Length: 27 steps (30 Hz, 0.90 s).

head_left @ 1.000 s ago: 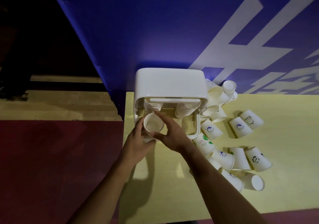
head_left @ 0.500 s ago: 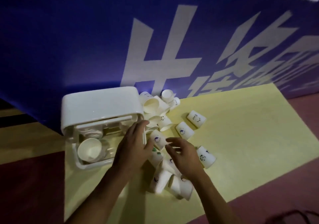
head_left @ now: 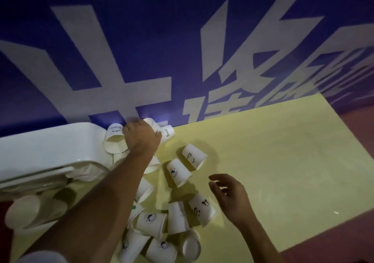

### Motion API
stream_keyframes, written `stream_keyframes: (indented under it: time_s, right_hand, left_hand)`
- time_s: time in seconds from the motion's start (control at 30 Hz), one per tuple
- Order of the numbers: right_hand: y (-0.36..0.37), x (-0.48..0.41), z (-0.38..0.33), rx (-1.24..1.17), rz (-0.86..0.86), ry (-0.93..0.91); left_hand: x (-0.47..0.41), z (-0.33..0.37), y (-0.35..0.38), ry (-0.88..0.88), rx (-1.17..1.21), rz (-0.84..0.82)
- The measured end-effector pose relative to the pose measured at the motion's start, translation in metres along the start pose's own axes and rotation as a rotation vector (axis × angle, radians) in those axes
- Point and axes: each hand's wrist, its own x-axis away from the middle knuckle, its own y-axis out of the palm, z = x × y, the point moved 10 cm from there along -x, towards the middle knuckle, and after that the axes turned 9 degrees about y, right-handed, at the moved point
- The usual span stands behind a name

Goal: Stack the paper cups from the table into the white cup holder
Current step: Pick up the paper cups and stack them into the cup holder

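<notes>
Showing left hand [head_left: 141,137] over rear paper cups [head_left: 114,141], grip unclear; right hand [head_left: 230,198] hovers, fingers spread. Cups likely light, crushable: hold sidewall gently.

A blue wall [head_left: 182,30] fills the upper half of the view. Large white characters [head_left: 121,88] are printed across it; they run from the left edge to the right edge and are cut off by the frame. A small bright glow [head_left: 160,119] sits on the wall at its base. A pale yellow table [head_left: 283,151] abuts the wall. A small white speck [head_left: 336,212] lies on the table near its right edge. Dark red floor [head_left: 354,232] shows beyond the right and near edges of the table.
</notes>
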Motion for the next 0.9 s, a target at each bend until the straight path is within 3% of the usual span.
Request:
stream_keyframes:
  time_s: [0.1,0.2,0.27,0.4,0.6,0.7,0.9]
  right_hand:
    - [-0.009,-0.03,0.016,0.018,-0.014,0.042]
    - [-0.006,-0.06,0.025,0.077,-0.013,0.07]
    - [0.005,-0.078,0.028,0.096,-0.042,0.108]
    - [0.047,-0.107,0.04,0.153,-0.179,0.248]
    - [0.073,-0.121,0.044,0.243,-0.131,0.247]
    - [0.064,-0.118,0.033,0.089,-0.063,0.198]
    - [0.032,-0.077,-0.027,-0.031,-0.014,-0.011]
  left_hand:
    - [-0.004,0.005,-0.001,-0.023,-0.049,0.005]
    - [0.002,0.008,-0.015,-0.035,0.131,0.048]
    - [0.015,0.009,-0.033,-0.055,0.4,0.097]
    - [0.053,0.005,-0.049,-0.169,1.179,0.136]
    - [0.1,-0.008,0.002,-0.598,1.816,0.116]
    - [0.109,-0.012,0.01,-0.59,1.903,0.093]
    - [0.135,-0.042,-0.001,-0.219,1.703,-0.036]
